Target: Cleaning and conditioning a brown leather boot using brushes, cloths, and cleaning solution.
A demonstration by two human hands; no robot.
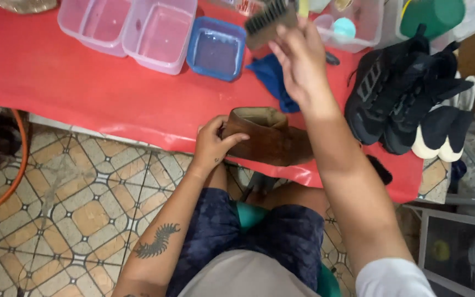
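We count one brown suede boot (268, 142) at the near edge of the red desk (72, 82), lying on its side with its opening turned toward our left hand (213, 144). That hand is closed on the boot's collar, thumb across the top edge and fingers tucked behind. Our right hand (298, 58) is raised beyond the boot, wrapped around one brush (268, 21) whose dark bristles point to the left of the hand; the brush handle is mostly hidden by our fingers.

Just beneath the right hand lies one blue cloth (273, 80), partly covered by the wrist. To the left of that hand stand one blue tub (215, 49) and two clear pinkish tubs (133, 27), their far rims cut off by the frame. To the right of the forearm we see a heap of black sneakers (402, 96); their number is hard to make out, since they overlap. Beyond the hand, a clear box (358, 27) with small items and one green container (432, 15) are cropped at the top.
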